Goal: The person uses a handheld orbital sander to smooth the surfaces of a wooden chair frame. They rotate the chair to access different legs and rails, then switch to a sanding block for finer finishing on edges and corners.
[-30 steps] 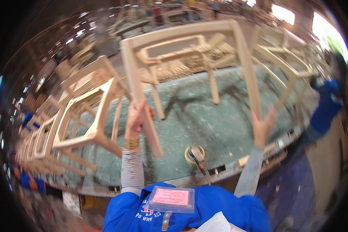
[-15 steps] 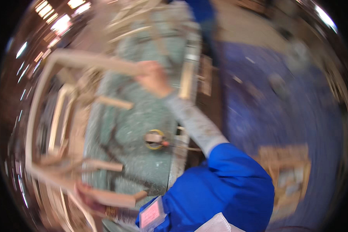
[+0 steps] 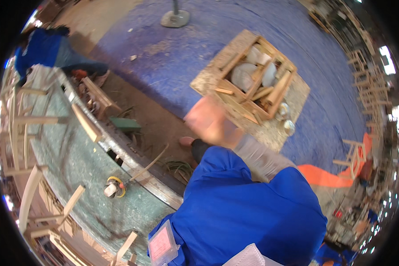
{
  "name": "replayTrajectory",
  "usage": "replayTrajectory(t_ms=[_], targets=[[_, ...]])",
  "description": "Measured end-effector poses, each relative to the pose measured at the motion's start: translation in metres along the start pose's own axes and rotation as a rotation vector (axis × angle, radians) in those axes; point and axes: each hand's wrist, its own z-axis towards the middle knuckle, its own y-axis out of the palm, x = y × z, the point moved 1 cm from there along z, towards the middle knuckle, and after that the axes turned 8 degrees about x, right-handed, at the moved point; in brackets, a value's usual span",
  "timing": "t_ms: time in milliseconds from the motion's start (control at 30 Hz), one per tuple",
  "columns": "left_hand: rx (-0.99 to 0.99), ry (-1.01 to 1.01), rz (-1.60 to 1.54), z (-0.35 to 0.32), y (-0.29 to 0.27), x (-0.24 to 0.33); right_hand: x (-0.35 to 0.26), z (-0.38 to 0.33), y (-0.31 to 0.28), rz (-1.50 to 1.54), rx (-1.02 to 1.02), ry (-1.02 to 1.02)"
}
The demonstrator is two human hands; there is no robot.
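Note:
My right hand (image 3: 210, 122) hangs in front of me, over the gap between the workbench and a low board, smeared by motion. Its fingers are too blurred to read, and I cannot make out anything held. Nearest to it is a wooden tray (image 3: 235, 99) with round discs and wood offcuts inside, resting on that board. My left hand is out of view. To my left, pale wooden frame parts (image 3: 29, 195) lie on or beside the green-topped workbench (image 3: 86, 164). A small sander-like tool (image 3: 114, 188) with a yellow rim sits on the bench, its hose running over the edge.
Blue sheeting (image 3: 164, 66) covers the floor, with a metal post base (image 3: 175, 19) on it. A person in blue (image 3: 42, 48) is at the bench's far end. Wooden stool frames (image 3: 352, 157) and an orange strip (image 3: 326, 176) lie to the right. Tangled hoses (image 3: 179, 170) are underneath.
My view has swung right, from the bench toward the wooden tray. My right hand has let go of the large wooden frame and come across; my left hand has left the view.

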Motion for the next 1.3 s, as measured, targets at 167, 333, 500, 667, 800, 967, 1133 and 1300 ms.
replayTrajectory(t_ms=[167,333,500,667,800,967,1133,1300], targets=[[-0.146,-0.048,-0.035,0.001,0.062,-0.011,0.146,-0.06,-0.289,-0.722,0.596,0.608],[-0.217,-0.059,-0.045,0.001,0.101,-0.007,0.145,-0.18,-0.343,-1.11,0.056,1.096],[-0.131,-0.055,-0.045,0.002,0.057,0.022,0.16,-0.208,-0.293,-1.079,-0.297,0.933],[0.123,-0.056,-0.138,-0.004,-0.033,0.071,0.169,-0.218,-0.253,-0.987,-0.328,0.86],[0.347,0.042,-0.285,-0.007,-0.064,0.112,0.194,-0.214,-0.166,-0.921,-0.326,0.887],[0.553,0.022,-0.253,-0.012,-0.079,0.098,0.205,-0.162,-0.13,-0.87,-0.259,0.859],[0.553,0.05,-0.263,-0.018,-0.046,0.105,0.216,-0.077,-0.141,-0.723,0.071,0.838],[0.551,0.064,-0.293,-0.028,-0.038,0.103,0.21,0.069,-0.142,-0.255,0.399,0.65]])
